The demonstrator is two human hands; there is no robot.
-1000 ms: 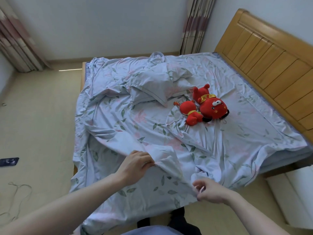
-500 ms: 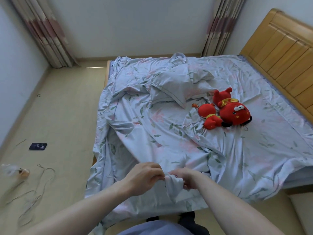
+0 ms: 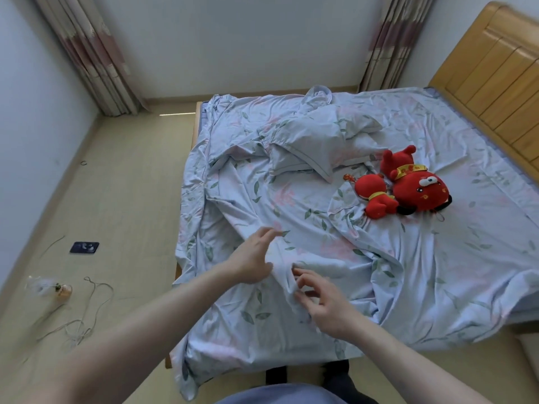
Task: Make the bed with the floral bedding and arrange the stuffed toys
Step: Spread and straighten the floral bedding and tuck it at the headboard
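The pale blue floral cover [image 3: 306, 217] lies rumpled across the bed, its near edge hanging over the side. A matching pillow [image 3: 320, 141] sits crooked near the middle. Beside it lie two red stuffed toys, a large one [image 3: 420, 186] and a small one [image 3: 376, 196]. My left hand [image 3: 253, 255] hovers with fingers spread over the cover's near part and holds nothing. My right hand [image 3: 323, 304] has loosely bent fingers whose tips touch a raised fold of the cover [image 3: 287, 282].
A wooden headboard [image 3: 495, 83] runs along the right. Curtains [image 3: 87, 53] hang in both far corners. On the floor to the left lie a dark card [image 3: 84, 247], a small bottle [image 3: 59, 288] and loose cords [image 3: 87, 310].
Both hands gripped a bunch of the cover at the near edge. The left hand has let go and spread open; the right hand's fingers have loosened. The view has swung left.
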